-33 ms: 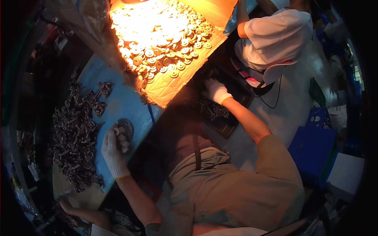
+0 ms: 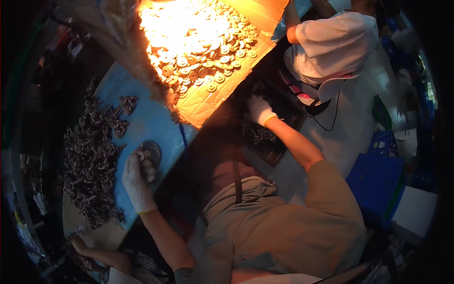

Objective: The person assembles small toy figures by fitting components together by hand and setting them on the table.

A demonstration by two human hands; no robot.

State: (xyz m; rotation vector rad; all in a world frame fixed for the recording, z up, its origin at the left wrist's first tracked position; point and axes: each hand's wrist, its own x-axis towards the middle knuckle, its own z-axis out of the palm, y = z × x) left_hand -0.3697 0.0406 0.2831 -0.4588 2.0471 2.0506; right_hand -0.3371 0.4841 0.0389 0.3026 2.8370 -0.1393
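Note:
My left hand [image 2: 135,185], in a white knit glove, is over the blue tabletop at the left. Its fingers are closed on a small pale round disc [image 2: 140,155]. Right beside it is a dark round dish [image 2: 154,150] with several pale discs in and around it. My right hand [image 2: 260,111], also gloved, reaches into a black tray [image 2: 272,158] with dark, branching small parts [image 2: 257,133] in it. Shadow hides its fingertips, so I cannot see whether they hold a part.
A heap of dark small parts [image 2: 90,170] covers the table's left side. A brightly lit cardboard box [image 2: 203,106] bears many round discs [image 2: 203,73]. A co-worker in a white shirt [image 2: 333,42] sits at upper right; another person's arm [image 2: 101,256] is at lower left. Blue bag [image 2: 376,182] at right.
The view has shifted slightly. My right hand has moved a little within the black tray; my left hand stays by the dish.

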